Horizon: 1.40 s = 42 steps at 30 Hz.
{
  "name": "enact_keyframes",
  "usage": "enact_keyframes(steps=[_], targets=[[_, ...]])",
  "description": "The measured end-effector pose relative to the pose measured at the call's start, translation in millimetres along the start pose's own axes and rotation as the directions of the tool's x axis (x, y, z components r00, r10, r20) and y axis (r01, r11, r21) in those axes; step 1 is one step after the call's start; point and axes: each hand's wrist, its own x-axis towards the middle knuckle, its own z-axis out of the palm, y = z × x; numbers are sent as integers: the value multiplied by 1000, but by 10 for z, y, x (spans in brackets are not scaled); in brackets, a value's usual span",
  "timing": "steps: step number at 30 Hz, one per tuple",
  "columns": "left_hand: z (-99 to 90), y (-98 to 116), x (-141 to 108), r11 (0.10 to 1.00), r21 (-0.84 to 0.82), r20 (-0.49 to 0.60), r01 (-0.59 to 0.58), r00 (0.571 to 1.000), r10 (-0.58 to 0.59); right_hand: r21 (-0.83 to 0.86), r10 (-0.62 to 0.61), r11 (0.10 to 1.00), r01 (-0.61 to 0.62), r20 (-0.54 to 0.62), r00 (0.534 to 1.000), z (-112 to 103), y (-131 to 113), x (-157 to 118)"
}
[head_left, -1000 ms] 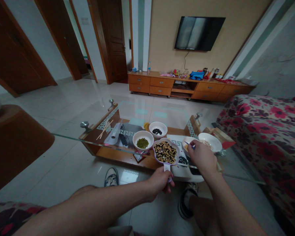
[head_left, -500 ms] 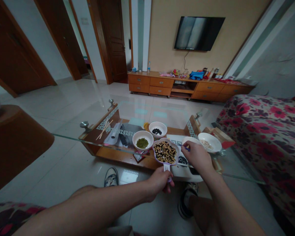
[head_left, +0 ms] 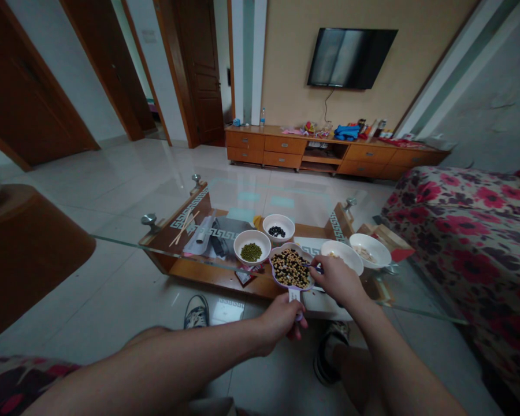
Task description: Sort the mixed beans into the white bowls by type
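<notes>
My left hand [head_left: 281,319] is wrapped round the handle of a flower-shaped, lilac-rimmed pan-like dish [head_left: 294,295] at the glass table's near edge. Mixed yellow and black beans [head_left: 291,267] cover its bottom. Between the fingertips of my right hand [head_left: 338,278] is a thin blue-purple tool [head_left: 317,268]; its kind is too small to make out. The tool's tip reaches in over the beans from the right. Close by on the left is a white bowl of green beans [head_left: 251,252], and behind it stands a white bowl of black beans [head_left: 277,231].
Right of the dish stand a white bowl [head_left: 352,260] partly behind my right hand, and another white bowl [head_left: 379,261] with pale pieces. Chopsticks [head_left: 184,227] lie at the left of the glass table [head_left: 130,241]. A flowered sofa [head_left: 468,214] is on the right.
My right hand has moved left and slightly down, bringing the tool's tip further over the beans. More of the white bowl behind it shows. My left hand and the dish stay in place.
</notes>
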Motion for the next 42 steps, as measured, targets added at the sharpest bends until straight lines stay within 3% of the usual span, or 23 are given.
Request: enact_keyframes(steps=[17, 35, 42], targets=[[-18, -61, 58, 1000, 16, 0, -10, 1000, 10, -7, -11, 1000, 12, 45, 999, -7, -46, -5], [-4, -10, 13, 1000, 25, -1, 5, 1000, -5, 1, -43, 999, 43, -22, 999, 3, -49, -15], [-2, -6, 8, 1000, 27, -1, 11, 1000, -11, 18, -33, 999, 32, 11, 999, 6, -89, -25]])
